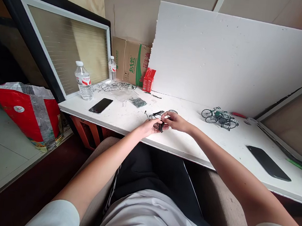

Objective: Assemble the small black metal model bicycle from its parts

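Observation:
Near the front edge of the white table (123, 119), my left hand (149, 127) is closed on a small black model bicycle frame (156, 113). The frame's handlebar end points up and to the left. My right hand (175, 122) touches the frame from the right with its thumb and finger pinched; whatever is between those fingertips is too small to make out. Just behind my right hand lies a small loose wheel (173, 111), partly hidden. Green and black model bicycles (219, 118) stand to the right.
A dark phone (101, 105), water bottle (84, 81) and bagged parts (138, 102) are at left. Behind stand a second bottle (112, 68), red box (148, 80), carton (132, 62) and white board (213, 58). Another dark device (268, 163) lies right.

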A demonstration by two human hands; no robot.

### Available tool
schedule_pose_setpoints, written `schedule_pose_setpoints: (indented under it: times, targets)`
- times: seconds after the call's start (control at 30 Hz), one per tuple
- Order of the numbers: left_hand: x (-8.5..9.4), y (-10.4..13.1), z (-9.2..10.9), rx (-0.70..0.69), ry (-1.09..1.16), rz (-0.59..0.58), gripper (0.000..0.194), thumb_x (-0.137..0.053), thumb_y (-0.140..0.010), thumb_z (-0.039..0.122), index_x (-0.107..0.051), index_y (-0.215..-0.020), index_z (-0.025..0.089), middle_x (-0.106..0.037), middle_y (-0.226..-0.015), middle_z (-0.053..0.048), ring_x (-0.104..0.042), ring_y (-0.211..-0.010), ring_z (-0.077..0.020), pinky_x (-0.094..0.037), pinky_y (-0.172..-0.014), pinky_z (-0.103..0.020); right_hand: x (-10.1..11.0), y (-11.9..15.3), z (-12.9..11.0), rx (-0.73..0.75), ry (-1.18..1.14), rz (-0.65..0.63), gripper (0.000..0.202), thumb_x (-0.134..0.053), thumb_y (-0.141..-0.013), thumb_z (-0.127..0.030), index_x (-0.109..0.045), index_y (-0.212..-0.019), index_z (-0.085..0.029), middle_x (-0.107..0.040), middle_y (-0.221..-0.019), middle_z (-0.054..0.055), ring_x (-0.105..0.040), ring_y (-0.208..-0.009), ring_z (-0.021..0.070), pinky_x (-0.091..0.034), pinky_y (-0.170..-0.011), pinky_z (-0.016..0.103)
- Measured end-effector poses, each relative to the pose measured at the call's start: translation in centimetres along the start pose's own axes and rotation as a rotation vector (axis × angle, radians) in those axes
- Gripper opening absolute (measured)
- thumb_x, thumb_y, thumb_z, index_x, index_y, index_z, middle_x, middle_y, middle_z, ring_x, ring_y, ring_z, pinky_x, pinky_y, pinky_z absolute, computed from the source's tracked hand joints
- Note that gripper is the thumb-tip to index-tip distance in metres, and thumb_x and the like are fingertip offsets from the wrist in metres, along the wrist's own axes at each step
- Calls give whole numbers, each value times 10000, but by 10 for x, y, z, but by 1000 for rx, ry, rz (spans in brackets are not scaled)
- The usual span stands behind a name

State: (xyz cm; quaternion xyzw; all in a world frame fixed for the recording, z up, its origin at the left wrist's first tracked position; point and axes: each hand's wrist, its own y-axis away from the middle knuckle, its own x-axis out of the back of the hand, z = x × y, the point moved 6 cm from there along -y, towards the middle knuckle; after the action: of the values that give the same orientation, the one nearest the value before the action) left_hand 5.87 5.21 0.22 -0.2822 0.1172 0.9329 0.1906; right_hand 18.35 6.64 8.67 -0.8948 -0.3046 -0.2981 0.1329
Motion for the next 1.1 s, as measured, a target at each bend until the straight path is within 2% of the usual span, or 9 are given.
schedule_pose_setpoints:
  times: [0.17, 0.27, 0.43, 0.57, 0.67, 0.73, 0.8, 0.9, 1.1]
  targets:
    - [-2, 1, 1, 20, -11, 24, 132, -640, -848, 175, -678, -972, 148, -809, -906, -155, -792, -1010, -288, -515, -1032, -412, -5, 4, 0, -24, -85, 26, 494, -688, -905, -675, -654, -998, -190, -691, -862, 54, -631, -713, 164, -481, -604, 283]
    - [-2, 1, 2, 22, -27, 36, 107, -657, -868, 190, -674, -963, 145, -809, -926, -159, -794, -1008, -281, -520, -1032, -403, -5, 5, 3, -53, -143, 69, 465, -682, -924, -653, -645, -1018, -199, -629, -813, 25, -553, -643, 135, -439, -553, 266]
    - [-3, 5, 3, 38, -12, 62, 147, -600, -918, 178, -716, -964, 100, -810, -961, -193, -792, -988, -256, -541, -1018, -372, 7, 4, 10, -33, -231, 198, 419, -442, -1037, -503, -704, -1081, -180, -420, -658, -23, -333, -532, 123, -319, -469, 270]
    - [-6, 10, 5, -12, 18, 86, 164, -613, -896, 159, -739, -967, 81, -813, -983, -198, -794, -940, -252, -558, -1004, -380, 23, 14, 10, 86, -16, 413, 405, -509, -1021, -458, -690, -1261, -188, -604, -779, 29, -492, -626, 162, -446, -537, 302]
    - [-6, 12, 4, -93, 22, 128, 140, -691, -849, 184, -740, -942, 91, -814, -963, -184, -796, -905, -256, -561, -1006, -405, 21, 31, 17, 149, -57, 506, 491, -521, -1045, -533, -527, -1437, -237, -680, -853, 29, -614, -689, 184, -523, -559, 310]
    - [-5, 13, 3, -159, -8, 160, 140, -728, -820, 204, -740, -907, 95, -814, -945, -177, -796, -879, -255, -563, -997, -413, 16, 43, 24, 185, -144, 574, 495, -582, -1023, -586, -497, -1386, -260, -741, -946, 55, -712, -820, 216, -574, -581, 313]
    - [-5, 14, 3, -213, -55, 179, 145, -735, -809, 225, -745, -876, 97, -815, -942, -175, -798, -872, -259, -568, -982, -416, 9, 56, 32, 181, -197, 646, 454, -651, -987, -610, -545, -1245, -253, -785, -1048, 99, -764, -963, 251, -625, -633, 329]
    - [-6, 16, 4, -253, -150, 214, 165, -738, -807, 256, -765, -865, 104, -817, -954, -178, -802, -903, -279, -580, -958, -419, -1, 74, 41, 138, -234, 761, 423, -724, -942, -614, -623, -1075, -225, -810, -1043, 130, -793, -1026, 286, -660, -676, 348]
    - [-7, 19, 6, -326, -243, 295, 159, -777, -794, 256, -769, -873, 118, -823, -947, -175, -809, -925, -310, -618, -902, -429, -7, 97, 36, 200, -220, 845, 407, -764, -919, -599, -704, -1079, -230, -823, -1065, 116, -800, -1057, 308, -698, -689, 379]
